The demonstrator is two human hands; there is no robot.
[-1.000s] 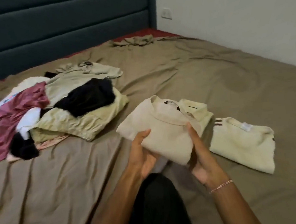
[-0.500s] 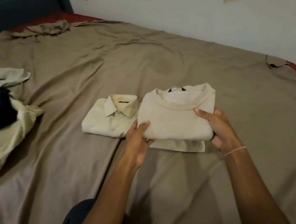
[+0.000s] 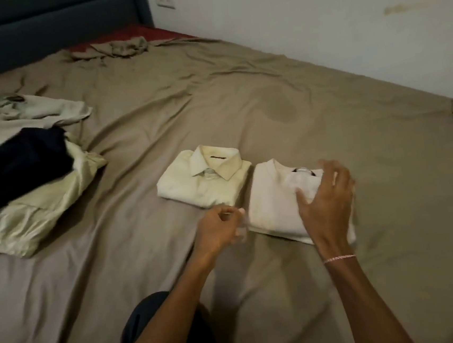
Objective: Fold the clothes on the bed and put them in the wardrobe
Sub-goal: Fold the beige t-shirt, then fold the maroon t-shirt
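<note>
A folded top [image 3: 273,205] lies on the bed [image 3: 268,98], a shirt [image 3: 207,184] just left of it. The right hand [image 3: 327,206] is over the top, fingers spread; the left hand [image 3: 218,230] is beside it, fingers loosely curled.

- You have a single view, from the wide-angle camera on your head, looking forward and down across the bed [image 3: 268,98].
- It faces the white wall [image 3: 315,10] on the far side. The dark headboard [image 3: 40,31] fills the upper left corner.
- The line where wall meets bed runs slanted, dropping toward the right edge.
- Your forearms rise from the bottom edge. Your left hand [image 3: 219,227] and right hand [image 3: 325,203] are near the lens, right of centre.
- The left edge cuts off the clothes pile [image 3: 26,168].
</note>
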